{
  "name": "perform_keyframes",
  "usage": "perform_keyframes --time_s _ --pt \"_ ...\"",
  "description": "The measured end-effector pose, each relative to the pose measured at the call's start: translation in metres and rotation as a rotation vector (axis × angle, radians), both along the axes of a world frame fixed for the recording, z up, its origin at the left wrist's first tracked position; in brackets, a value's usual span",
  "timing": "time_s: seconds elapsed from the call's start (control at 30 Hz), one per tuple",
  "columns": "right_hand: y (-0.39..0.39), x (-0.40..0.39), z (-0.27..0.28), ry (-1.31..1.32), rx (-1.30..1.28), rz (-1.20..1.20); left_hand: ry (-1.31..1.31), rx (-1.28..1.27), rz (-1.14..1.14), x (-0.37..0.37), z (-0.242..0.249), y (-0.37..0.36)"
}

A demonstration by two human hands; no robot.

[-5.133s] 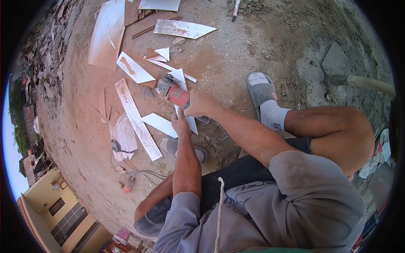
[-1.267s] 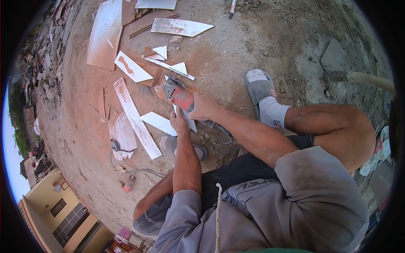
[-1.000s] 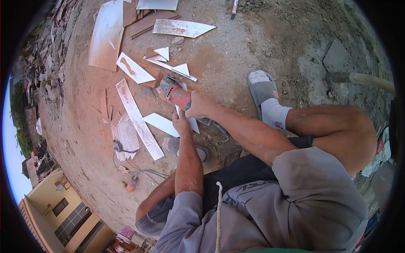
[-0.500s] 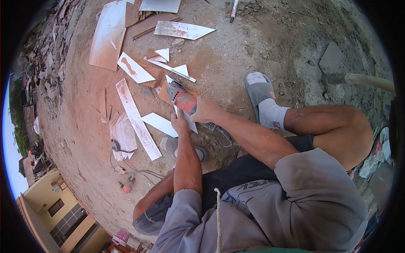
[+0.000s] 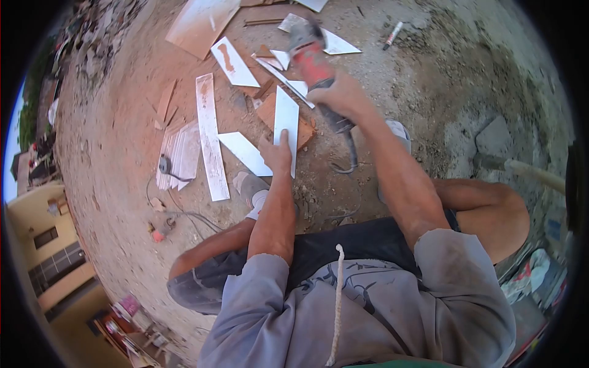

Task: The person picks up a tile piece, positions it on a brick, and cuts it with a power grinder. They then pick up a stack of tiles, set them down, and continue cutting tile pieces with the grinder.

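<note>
My right hand (image 5: 343, 97) is wrapped round the body of a red and grey angle grinder (image 5: 311, 63), raised off to the right with its head pointing away from me and its cord hanging down. The head is smeared by motion. In my left hand (image 5: 277, 153) is a white tile strip (image 5: 286, 119) with slanted ends, my thumb on its face. Beneath that strip lies a reddish-brown tile piece (image 5: 305, 132). Another slant-cut white tile piece (image 5: 245, 152) rests on the ground just left of my left hand.
A long white tile strip (image 5: 211, 138) and a fanned stack of tile pieces (image 5: 179, 153) lie to the left. Farther out are larger tiles (image 5: 199, 27) and a marker pen (image 5: 393, 35). A cable (image 5: 196, 216) runs along the ground; a wooden-handled tool (image 5: 534, 175) lies right.
The grinder has lifted away from the tile strip and moved forward and right in my right hand. My left hand still holds the strip, now fully visible. The camera view has shifted.
</note>
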State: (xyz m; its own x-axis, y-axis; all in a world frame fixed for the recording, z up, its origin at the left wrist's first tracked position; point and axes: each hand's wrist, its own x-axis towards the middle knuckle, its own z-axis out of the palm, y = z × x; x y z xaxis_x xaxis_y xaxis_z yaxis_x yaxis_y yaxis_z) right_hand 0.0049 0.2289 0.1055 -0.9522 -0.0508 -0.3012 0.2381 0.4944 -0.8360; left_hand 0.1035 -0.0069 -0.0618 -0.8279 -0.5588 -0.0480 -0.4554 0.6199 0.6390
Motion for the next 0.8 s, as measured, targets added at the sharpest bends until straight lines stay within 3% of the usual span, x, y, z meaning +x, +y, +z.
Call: perform_keyframes --time_s 0.13,0.17,0.27,0.47,0.6,0.73,0.77,0.8 --pt "0.025 -0.008 0.013 0.051 -0.056 -0.058 -0.049 -0.32 -0.151 -0.005 0.028 0.033" --pt "0.028 -0.007 0.015 0.068 -0.08 -0.097 -0.045 -0.315 -0.126 -0.009 0.033 0.034" --pt "0.03 0.001 0.03 0.075 -0.125 -0.1 -0.389 -0.098 -0.259 -0.018 0.044 0.02" --pt "0.016 0.012 0.041 0.024 -0.322 -0.069 -0.425 -0.007 -0.118 -0.024 0.08 -0.01" --pt "0.01 0.012 0.046 0.016 -0.353 -0.072 -0.204 0.106 -0.08 -0.04 0.125 -0.073" --pt "0.012 -0.006 0.028 0.126 -0.489 -0.093 -0.178 -0.091 -0.169 -0.051 0.217 -0.184" --pt "0.001 -0.015 0.022 0.032 -0.567 -0.042 -0.167 -0.099 -0.051 -0.003 0.229 -0.22" --pt "0.018 -0.023 0.014 -0.058 -0.623 -0.054 -0.166 -0.136 0.011 -0.006 0.237 -0.257"
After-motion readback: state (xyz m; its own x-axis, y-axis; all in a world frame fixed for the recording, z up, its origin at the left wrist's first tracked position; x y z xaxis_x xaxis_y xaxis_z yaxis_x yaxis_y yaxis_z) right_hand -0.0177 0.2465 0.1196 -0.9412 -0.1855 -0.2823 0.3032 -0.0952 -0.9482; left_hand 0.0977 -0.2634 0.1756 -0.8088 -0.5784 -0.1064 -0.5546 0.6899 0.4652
